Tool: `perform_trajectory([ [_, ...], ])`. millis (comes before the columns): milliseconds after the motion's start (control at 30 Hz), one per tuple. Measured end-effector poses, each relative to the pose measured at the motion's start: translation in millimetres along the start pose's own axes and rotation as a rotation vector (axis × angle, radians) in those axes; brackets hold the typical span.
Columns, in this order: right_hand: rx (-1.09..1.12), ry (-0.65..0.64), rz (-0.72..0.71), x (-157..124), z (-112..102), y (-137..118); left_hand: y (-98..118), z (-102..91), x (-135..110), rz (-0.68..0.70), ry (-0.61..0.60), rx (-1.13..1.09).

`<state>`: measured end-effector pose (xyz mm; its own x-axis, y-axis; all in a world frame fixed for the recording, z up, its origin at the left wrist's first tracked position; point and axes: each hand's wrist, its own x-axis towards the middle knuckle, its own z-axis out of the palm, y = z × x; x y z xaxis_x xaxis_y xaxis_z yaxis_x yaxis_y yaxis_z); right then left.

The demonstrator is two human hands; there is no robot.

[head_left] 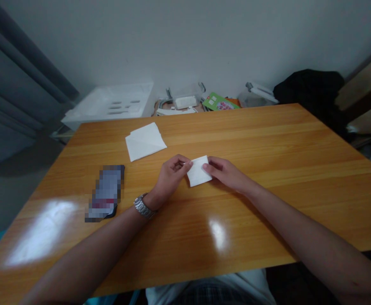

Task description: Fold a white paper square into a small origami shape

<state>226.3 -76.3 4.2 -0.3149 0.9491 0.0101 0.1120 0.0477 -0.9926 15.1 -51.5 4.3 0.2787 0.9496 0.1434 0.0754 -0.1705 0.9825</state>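
Note:
A small folded white napkin (198, 171) lies on the wooden table (268, 169) in front of me. My left hand (170, 177), with a metal watch on its wrist, pinches the napkin's left edge with curled fingers. On the other side, my right hand (225, 172) pinches the right edge with thumb and fingers pressed together. A second, larger white napkin (145, 141) lies unfolded-looking farther back to the left, untouched.
A dark blurred packet (105, 193) lies on the table left of my left arm. Behind the table's far edge sit a white plastic tray (109, 103), clear containers, a green booklet (220, 101) and a black bag (309, 91). Grey curtains hang at left.

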Motion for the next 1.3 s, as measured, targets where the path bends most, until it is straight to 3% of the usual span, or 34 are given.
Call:
perform_trajectory([
  [233,-0.006,0.214,-0.060,1.2,-0.5,-7.8,-5.5,1.0,-1.1,0.015,-0.036,0.029],
  [467,-0.019,0.195,-0.071,0.8,-2.4,-0.3,-6.0,-0.2,-0.7,0.032,-0.037,0.044],
  [833,-0.251,0.175,-0.099,-0.6,-8.1,-7.3,-5.0,-1.8,-2.2,0.061,-0.050,0.123],
  [1100,-0.140,0.110,-0.049,1.1,-6.7,-0.4,-4.5,-2.6,-0.2,0.068,-0.009,0.112],
  [1300,-0.218,0.095,-0.069,1.0,-8.1,-1.6,-3.1,-2.5,0.2,0.069,-0.012,0.140],
])
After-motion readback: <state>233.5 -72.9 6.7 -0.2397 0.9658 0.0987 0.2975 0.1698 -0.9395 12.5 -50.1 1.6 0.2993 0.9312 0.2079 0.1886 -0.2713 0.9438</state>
